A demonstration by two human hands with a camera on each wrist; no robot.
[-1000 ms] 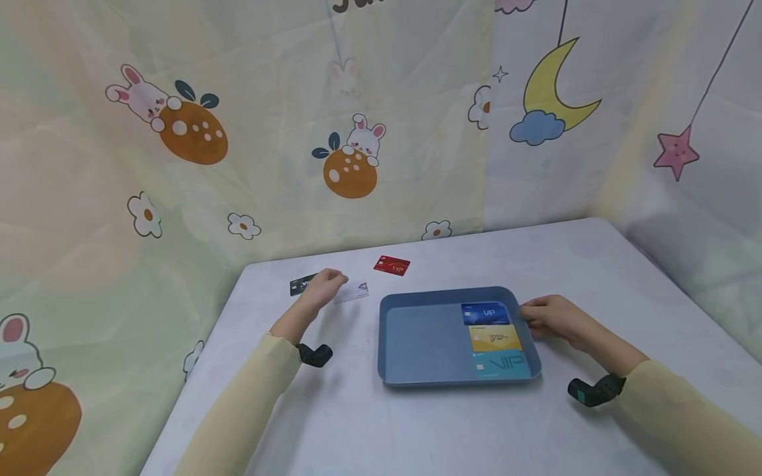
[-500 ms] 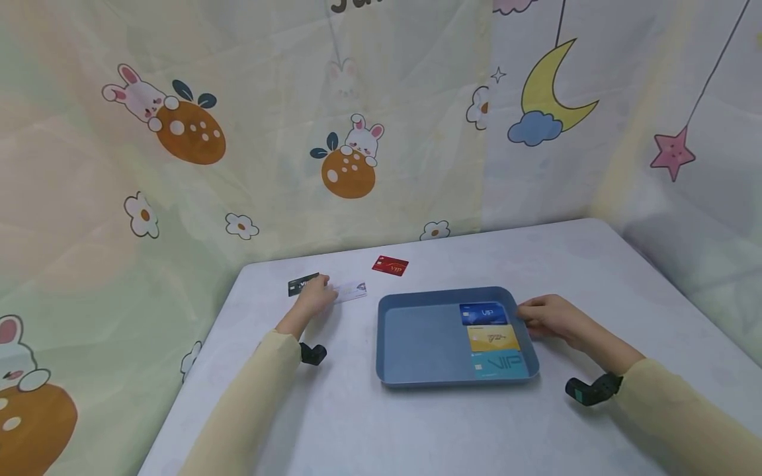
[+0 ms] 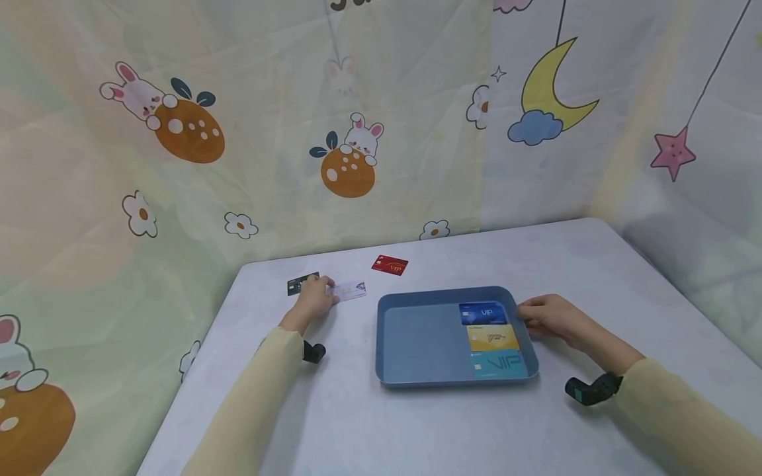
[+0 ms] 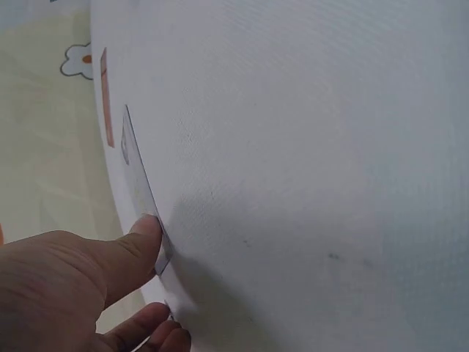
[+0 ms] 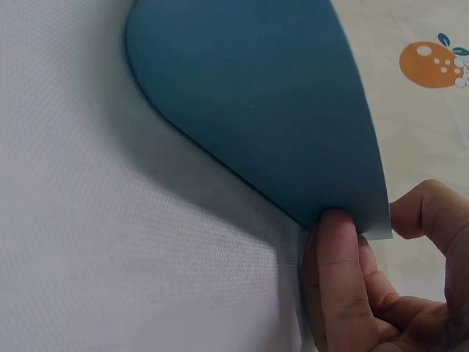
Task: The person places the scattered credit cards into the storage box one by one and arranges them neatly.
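My left hand (image 3: pixel 313 299) is at the left end of a white card (image 3: pixel 351 290) lying on the table, its thumb at the near edge and index finger at the far edge. In the left wrist view the thumb (image 4: pixel 149 233) lies against this card's edge. A black card (image 3: pixel 297 285) lies just left, partly covered by that hand. With its right hand (image 3: pixel 550 315) the person holds the right rim of a blue-grey tray (image 3: pixel 417 344); in the right wrist view fingertips (image 5: pixel 338 231) press its outer wall. Inside the tray's right side, blue (image 3: pixel 483 313), yellow (image 3: pixel 494 338) and teal (image 3: pixel 499 364) cards lie in a column.
A red card (image 3: pixel 389 265) lies near the back edge of the white table (image 3: pixel 452 430), behind the tray. A printed cloth (image 3: pixel 417 165) hangs directly behind the table, with more cloth along both sides.
The left hand has moved down and slightly left from above the cards, and its fingers now grip the white card's left end. The right hand stays at the tray's rim.
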